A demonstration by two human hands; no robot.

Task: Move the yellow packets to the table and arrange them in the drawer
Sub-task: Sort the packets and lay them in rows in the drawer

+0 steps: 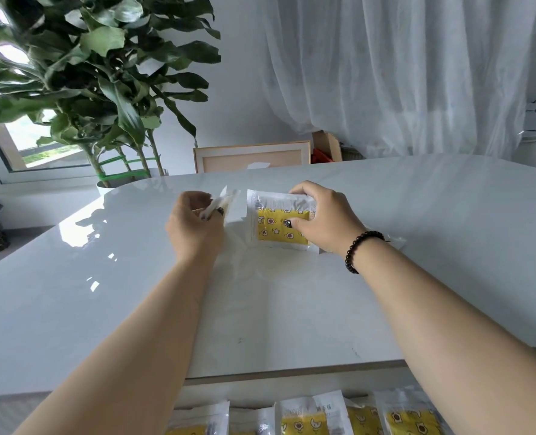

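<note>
Nearest the viewer, at the bottom edge, a row of yellow packets (304,419) lies side by side in the open drawer (260,391) below the table's front edge; several are already placed, so the task appears well along. Beyond, both forearms reach over the glossy white table (103,293). The right hand (320,221), with a dark bead bracelet (359,251) at the wrist, grips a small stack of yellow packets (276,226) standing on the table, thumb across the printed face and fingers curled over the top. The left hand (194,227) pinches a single packet (225,202), seen edge-on and blurred, just beside the stack. To do this step well, the packets are best squared against the tabletop and held firmly, since their slick wrappers probably slide, then carried low to the drawer and set in line with the row. Farther off stand a leafy potted plant (103,73), a framed board (252,157) leaning behind the table, sheer white curtains (401,73) and a window (40,146).
</note>
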